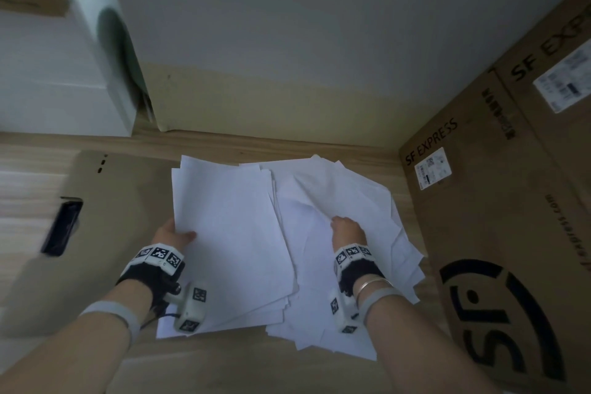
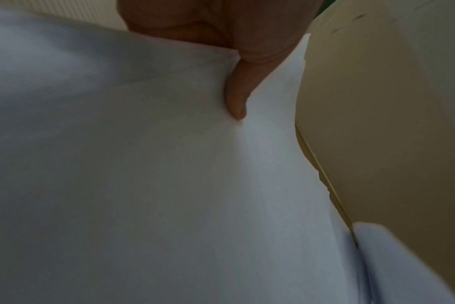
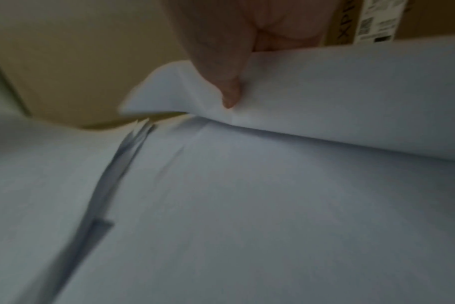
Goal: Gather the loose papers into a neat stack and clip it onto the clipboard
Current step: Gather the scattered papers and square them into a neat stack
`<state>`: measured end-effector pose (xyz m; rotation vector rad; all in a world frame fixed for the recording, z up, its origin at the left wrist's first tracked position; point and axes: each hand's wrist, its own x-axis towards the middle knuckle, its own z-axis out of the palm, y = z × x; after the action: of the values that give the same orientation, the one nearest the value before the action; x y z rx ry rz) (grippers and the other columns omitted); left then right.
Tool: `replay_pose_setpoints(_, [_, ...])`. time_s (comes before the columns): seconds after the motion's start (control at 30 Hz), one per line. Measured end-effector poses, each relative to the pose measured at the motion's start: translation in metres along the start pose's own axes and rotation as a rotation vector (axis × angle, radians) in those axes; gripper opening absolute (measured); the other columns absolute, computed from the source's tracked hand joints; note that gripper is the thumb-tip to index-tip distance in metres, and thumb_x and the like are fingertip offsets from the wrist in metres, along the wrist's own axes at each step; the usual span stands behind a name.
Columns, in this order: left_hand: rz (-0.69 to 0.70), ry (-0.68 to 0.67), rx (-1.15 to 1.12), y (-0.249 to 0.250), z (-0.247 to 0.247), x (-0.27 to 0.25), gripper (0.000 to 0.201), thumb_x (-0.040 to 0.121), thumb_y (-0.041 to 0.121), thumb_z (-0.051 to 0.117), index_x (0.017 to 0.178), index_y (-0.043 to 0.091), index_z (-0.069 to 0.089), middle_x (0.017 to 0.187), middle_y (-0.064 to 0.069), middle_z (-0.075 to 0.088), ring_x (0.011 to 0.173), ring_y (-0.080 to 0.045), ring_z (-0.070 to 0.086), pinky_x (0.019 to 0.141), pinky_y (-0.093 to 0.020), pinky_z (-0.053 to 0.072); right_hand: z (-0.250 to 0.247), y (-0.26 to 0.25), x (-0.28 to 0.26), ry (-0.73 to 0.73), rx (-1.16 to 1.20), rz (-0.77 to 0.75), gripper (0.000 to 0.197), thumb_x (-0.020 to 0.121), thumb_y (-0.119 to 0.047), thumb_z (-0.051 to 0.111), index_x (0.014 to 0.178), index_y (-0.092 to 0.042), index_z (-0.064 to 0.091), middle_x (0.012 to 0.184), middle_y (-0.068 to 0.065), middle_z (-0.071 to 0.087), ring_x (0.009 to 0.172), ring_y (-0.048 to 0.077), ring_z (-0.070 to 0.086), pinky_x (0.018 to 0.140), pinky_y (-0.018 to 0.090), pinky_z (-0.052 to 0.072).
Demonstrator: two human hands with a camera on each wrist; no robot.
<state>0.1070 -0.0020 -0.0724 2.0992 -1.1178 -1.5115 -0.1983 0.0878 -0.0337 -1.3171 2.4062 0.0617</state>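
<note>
Loose white papers (image 1: 335, 201) lie in a messy spread on the wooden floor, in a left pile (image 1: 230, 233) and a rumpled right pile. My left hand (image 1: 174, 232) holds the left pile by its left edge, thumb (image 2: 237, 98) on top and the other fingers hidden beneath the sheets (image 2: 143, 185). My right hand (image 1: 347, 227) pinches a lifted, creased sheet (image 3: 325, 92) of the right pile under its thumb (image 3: 230, 96). A tan clipboard (image 1: 105, 227) with a black clip (image 1: 62, 227) lies flat to the left, partly under the left pile.
Large SF Express cardboard boxes (image 1: 499, 217) stand close on the right, almost touching the papers. A pale wall or cabinet face (image 1: 287, 73) rises just behind them, with a white appliance (image 1: 105, 57) at the back left. Bare wooden floor (image 1: 224, 368) shows near me.
</note>
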Motion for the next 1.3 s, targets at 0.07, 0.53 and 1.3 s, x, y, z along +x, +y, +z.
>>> replay_pose_setpoints(0.07, [-0.002, -0.001, -0.007, 0.0, 0.001, -0.002, 0.047, 0.084, -0.002, 0.061, 0.13, -0.005, 0.05, 0.13, -0.026, 0.056, 0.118, -0.04, 0.056, 0.102, -0.041, 0.042, -0.012, -0.008, -0.001, 0.073, 0.106, 0.051, 0.032, 0.098, -0.01, 0.034, 0.11, 0.002, 0.061, 0.116, 0.02, 0.064, 0.107, 0.031, 0.06, 0.087, 0.031, 0.047])
replay_pose_setpoints(0.53, [0.007, -0.125, -0.06, 0.003, 0.009, -0.013, 0.05, 0.088, -0.003, 0.055, 0.136, -0.003, 0.043, 0.136, -0.025, 0.051, 0.124, -0.041, 0.05, 0.104, -0.044, 0.038, 0.036, -0.152, -0.047, -0.482, 0.756, -0.055, 0.051, 0.09, -0.038, 0.054, 0.136, -0.017, 0.046, 0.115, 0.013, 0.063, 0.079, 0.025, 0.065, 0.079, 0.033, 0.055])
replay_pose_setpoints(1.3, [0.013, -0.033, -0.013, 0.005, 0.002, -0.001, 0.049, 0.085, -0.003, 0.058, 0.133, -0.001, 0.048, 0.131, -0.025, 0.056, 0.119, -0.042, 0.054, 0.103, -0.047, 0.041, 0.019, -0.034, 0.001, -0.243, 0.281, 0.422, 0.092, 0.08, -0.037, 0.063, 0.149, -0.031, 0.002, 0.159, 0.001, -0.001, 0.144, 0.036, 0.003, 0.115, 0.053, 0.021])
